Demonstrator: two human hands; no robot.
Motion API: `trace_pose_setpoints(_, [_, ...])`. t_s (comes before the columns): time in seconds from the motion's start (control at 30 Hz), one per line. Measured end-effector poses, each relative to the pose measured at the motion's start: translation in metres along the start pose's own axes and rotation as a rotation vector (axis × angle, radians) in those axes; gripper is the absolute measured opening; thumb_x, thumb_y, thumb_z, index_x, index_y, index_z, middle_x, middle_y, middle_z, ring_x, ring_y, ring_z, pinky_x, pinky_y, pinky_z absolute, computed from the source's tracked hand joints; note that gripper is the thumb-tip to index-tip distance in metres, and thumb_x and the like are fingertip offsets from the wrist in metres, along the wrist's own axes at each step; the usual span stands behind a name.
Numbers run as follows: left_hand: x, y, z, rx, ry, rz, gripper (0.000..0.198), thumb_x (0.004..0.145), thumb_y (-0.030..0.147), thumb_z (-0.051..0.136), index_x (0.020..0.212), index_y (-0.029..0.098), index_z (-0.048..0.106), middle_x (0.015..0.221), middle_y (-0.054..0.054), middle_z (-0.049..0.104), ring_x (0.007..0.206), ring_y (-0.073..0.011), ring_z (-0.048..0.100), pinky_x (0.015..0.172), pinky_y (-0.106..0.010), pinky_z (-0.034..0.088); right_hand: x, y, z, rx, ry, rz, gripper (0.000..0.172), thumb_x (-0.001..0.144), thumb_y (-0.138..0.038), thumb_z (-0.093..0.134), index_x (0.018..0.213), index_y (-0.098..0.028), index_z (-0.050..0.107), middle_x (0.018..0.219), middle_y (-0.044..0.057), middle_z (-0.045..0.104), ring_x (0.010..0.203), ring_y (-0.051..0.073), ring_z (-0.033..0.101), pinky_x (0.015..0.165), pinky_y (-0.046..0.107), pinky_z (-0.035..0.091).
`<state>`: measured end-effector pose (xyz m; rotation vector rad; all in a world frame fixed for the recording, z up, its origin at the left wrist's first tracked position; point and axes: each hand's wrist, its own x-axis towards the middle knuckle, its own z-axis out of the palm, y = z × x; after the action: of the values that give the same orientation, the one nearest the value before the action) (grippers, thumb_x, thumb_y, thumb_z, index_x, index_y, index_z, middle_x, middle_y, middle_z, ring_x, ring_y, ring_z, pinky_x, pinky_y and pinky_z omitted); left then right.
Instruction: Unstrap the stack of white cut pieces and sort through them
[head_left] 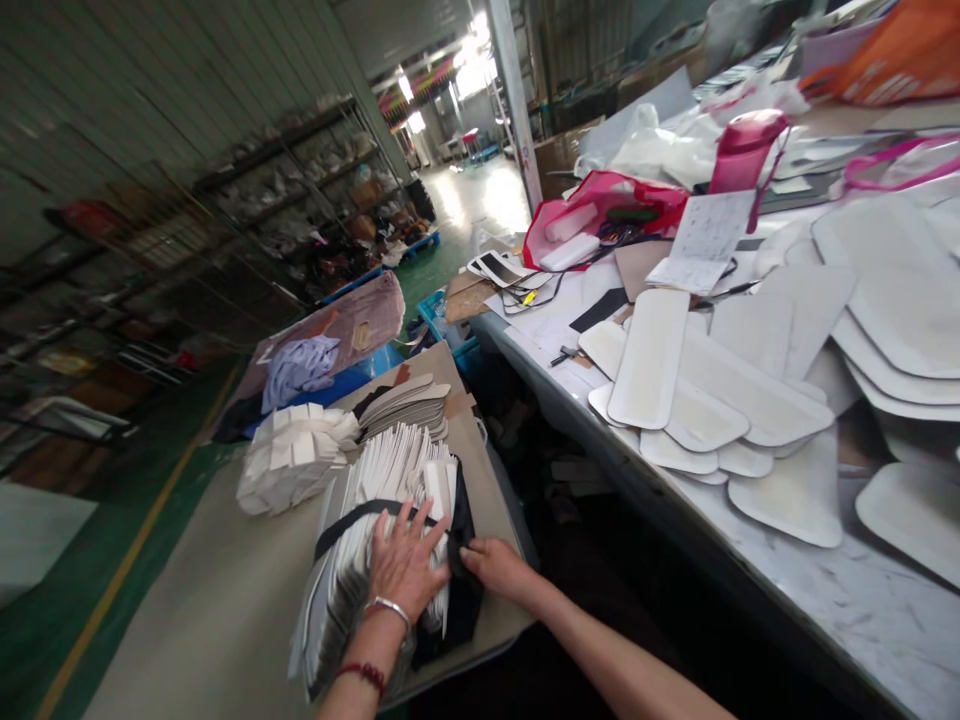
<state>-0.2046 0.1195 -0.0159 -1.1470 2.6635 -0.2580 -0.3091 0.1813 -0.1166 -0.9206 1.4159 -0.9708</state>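
A bundle of thin white panels (394,462) stands on edge on the low table, with a black strap (351,522) running across its top. My left hand (409,560) lies on the bundle and the strap, palm down with fingers spread. Beside the bundle's right side, my right hand (496,566) is closed, its thumb and fingers pinching what appears to be the strap's end. Dark material (466,500) lies along that side, and the exact spot of the pinch is partly hidden.
Behind the bundle are a stack of grey-beige panels (409,408) and a bound white bundle (289,460). To the right, a long worktable (757,600) holds many loose white rounded panels (651,360) and a pink bag (649,205). A dark gap separates the tables.
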Motion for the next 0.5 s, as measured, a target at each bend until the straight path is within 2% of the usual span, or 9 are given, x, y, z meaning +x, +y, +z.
trace_pose_setpoints(0.1, [0.0,-0.001,0.001,-0.023,0.008,0.009,0.038,0.072,0.039,0.054,0.109,0.034,0.061,0.136,-0.001,0.046,0.129,-0.0292,0.032,0.105,-0.055,0.014,-0.018,-0.009,-0.014,0.195,-0.076,0.034,0.033,0.083,-0.044,0.041,0.07,-0.015,0.054,0.062,0.0,0.054,0.057,0.012,0.049,0.053,0.023,0.036])
trace_pose_setpoints(0.2, [0.0,-0.004,0.004,-0.045,0.031,0.023,0.036,0.072,0.037,0.053,0.107,0.033,0.062,0.136,-0.002,0.046,0.129,-0.0293,0.032,0.105,-0.054,0.014,-0.051,-0.017,-0.043,0.32,-0.116,0.047,0.045,0.076,-0.061,0.041,0.072,-0.017,0.049,0.059,-0.004,0.045,0.049,0.008,0.038,0.045,0.021,0.028])
trace_pose_setpoints(0.33, [0.0,-0.007,0.012,-0.058,0.067,0.048,0.044,0.066,0.034,0.06,0.111,0.034,0.059,0.136,-0.004,0.047,0.129,-0.0311,0.031,0.105,-0.055,0.013,-0.095,-0.025,-0.079,0.423,-0.09,0.053,0.05,0.067,-0.067,0.052,0.063,-0.019,0.042,0.056,-0.007,0.034,0.047,0.006,0.026,0.044,0.021,0.019])
trace_pose_setpoints(0.4, [0.001,-0.005,0.012,-0.052,0.064,0.051,0.044,0.064,0.031,0.062,0.108,0.034,0.061,0.136,-0.006,0.047,0.129,-0.0325,0.03,0.104,-0.057,0.012,-0.103,-0.032,-0.083,0.456,-0.095,0.06,0.05,0.067,-0.067,0.054,0.062,-0.019,0.042,0.055,-0.007,0.032,0.047,0.006,0.025,0.044,0.021,0.016])
trace_pose_setpoints(0.5, [0.003,0.004,0.008,-0.022,0.033,0.043,0.038,0.062,0.028,0.065,0.1,0.031,0.063,0.136,-0.01,0.045,0.13,-0.0368,0.028,0.102,-0.062,0.011,-0.092,-0.051,-0.078,0.454,-0.085,0.004,0.047,0.07,-0.064,0.052,0.064,-0.018,0.044,0.056,-0.006,0.033,0.049,0.007,0.025,0.044,0.022,0.016])
